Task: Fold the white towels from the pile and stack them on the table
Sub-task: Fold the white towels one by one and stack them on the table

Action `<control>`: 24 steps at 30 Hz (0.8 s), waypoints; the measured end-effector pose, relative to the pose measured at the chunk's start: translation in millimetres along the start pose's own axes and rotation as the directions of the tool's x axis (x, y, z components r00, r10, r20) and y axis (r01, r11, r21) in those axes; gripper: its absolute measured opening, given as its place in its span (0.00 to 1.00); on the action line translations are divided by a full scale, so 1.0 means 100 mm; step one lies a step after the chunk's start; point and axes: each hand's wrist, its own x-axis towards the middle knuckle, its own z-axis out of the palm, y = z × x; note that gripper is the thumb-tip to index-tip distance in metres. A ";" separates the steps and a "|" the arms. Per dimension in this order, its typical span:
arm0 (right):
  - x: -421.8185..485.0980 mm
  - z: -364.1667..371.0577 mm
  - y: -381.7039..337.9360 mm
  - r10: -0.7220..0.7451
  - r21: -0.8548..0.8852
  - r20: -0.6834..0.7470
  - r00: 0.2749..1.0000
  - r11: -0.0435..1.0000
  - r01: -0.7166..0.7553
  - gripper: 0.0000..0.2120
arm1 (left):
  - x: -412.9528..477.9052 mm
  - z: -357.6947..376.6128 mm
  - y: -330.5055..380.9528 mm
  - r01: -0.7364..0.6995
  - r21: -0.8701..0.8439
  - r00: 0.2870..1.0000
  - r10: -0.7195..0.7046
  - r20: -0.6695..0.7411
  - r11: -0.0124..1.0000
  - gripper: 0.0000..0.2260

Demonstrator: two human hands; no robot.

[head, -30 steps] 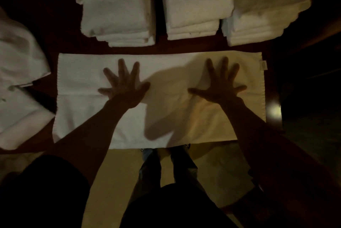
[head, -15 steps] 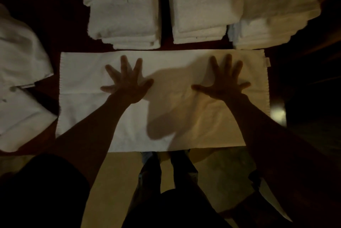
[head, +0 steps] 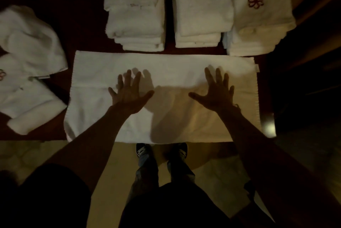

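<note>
The towel (head: 96, 102) lies right at the near edge of the table (head: 83, 25), so a pull toward the person may slide it off, and a push away may bump the folded stacks (head: 201, 15) just beside its far edge. It lies flat under the left hand (head: 129, 94) and the right hand (head: 216, 94), both spread wide with straight fingers, holding nothing.

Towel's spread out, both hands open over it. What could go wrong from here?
1. The spread towel reaches the front edge of the table; smoothing toward the body could drag it off.
2. Its far right corner lies close to, maybe touching, the right stack; folding that edge may nudge the stack.
</note>
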 end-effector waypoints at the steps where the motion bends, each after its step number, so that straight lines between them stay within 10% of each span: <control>1: -0.03 0.01 0.02 -0.005 -0.003 -0.001 1.000 1.000 0.005 0.53 | -0.05 0.01 -0.02 0.004 0.004 1.000 -0.004 -0.003 1.000 0.40; 24: -0.94 0.41 0.92 0.025 0.104 -0.125 0.992 0.995 -0.012 0.44 | -0.87 0.57 -0.11 -0.106 -0.025 0.968 0.097 -0.231 0.994 0.26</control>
